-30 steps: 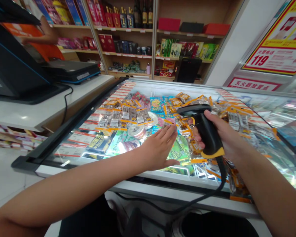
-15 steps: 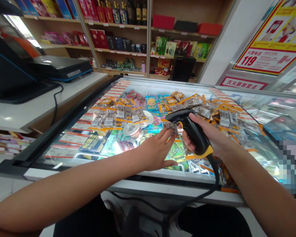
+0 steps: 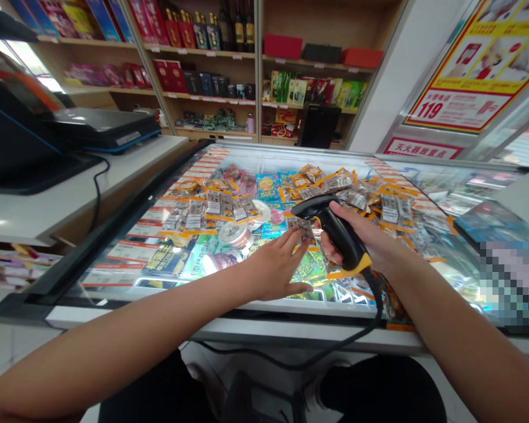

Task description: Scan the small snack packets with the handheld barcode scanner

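The right hand (image 3: 370, 235) grips a scanner (image 3: 344, 239), while the loosely open left hand (image 3: 275, 265) touches a packet (image 3: 300, 224), probably light, soft, best pinched by its edge.

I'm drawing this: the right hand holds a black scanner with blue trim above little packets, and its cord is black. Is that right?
Not quite: the trim on the scanner is yellow, not blue, as the head view shows. The right hand does hold the black scanner above little packets, and its cord is black.
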A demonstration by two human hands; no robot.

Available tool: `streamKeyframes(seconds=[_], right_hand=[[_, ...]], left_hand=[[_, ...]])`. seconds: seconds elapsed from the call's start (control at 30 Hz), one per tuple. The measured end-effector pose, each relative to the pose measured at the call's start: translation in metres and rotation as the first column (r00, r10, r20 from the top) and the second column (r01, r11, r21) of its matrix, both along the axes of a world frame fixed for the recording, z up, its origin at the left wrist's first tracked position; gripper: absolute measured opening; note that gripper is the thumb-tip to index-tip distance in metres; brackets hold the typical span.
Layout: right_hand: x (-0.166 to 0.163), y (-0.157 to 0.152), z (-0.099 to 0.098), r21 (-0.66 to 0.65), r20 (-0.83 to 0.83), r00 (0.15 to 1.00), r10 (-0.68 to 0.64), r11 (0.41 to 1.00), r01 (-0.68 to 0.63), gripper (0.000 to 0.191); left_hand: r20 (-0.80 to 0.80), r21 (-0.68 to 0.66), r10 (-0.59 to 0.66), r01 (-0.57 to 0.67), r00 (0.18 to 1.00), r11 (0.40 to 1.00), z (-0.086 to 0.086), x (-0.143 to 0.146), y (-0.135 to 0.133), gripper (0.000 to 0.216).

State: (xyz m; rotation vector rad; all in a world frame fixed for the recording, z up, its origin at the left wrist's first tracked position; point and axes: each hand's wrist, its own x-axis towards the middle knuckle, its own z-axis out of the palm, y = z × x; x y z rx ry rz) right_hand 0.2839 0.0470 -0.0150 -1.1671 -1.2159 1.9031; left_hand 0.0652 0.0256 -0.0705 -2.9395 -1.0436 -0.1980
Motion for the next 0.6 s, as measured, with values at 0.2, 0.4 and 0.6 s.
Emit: streamKeyframes(seconds=[0.2, 0.4, 0.6], right_hand=[[0.005, 0.004, 0.007, 0.04, -0.065, 0.989, -0.135, 0.99, 0.138, 0.047], [0.019, 0.016, 0.01, 0.107, -0.191, 0.946, -0.261, 0.953, 0.284, 0.049], [0.022, 0.017, 0.011, 0.114, -0.209, 0.932, -0.295, 0.939, 0.323, 0.052]], left_hand=[[-0.028, 0.135, 0.151, -0.146, 0.988, 0.98, 0.01, -0.005, 0.009, 0.086], [-0.057, 0.256, 0.527, -0.498, 0.848, 0.829, 0.021, -0.031, 0.046, 0.075], [-0.036, 0.254, 0.582, -0.555, 0.813, 0.792, 0.017, -0.045, 0.061, 0.078]])
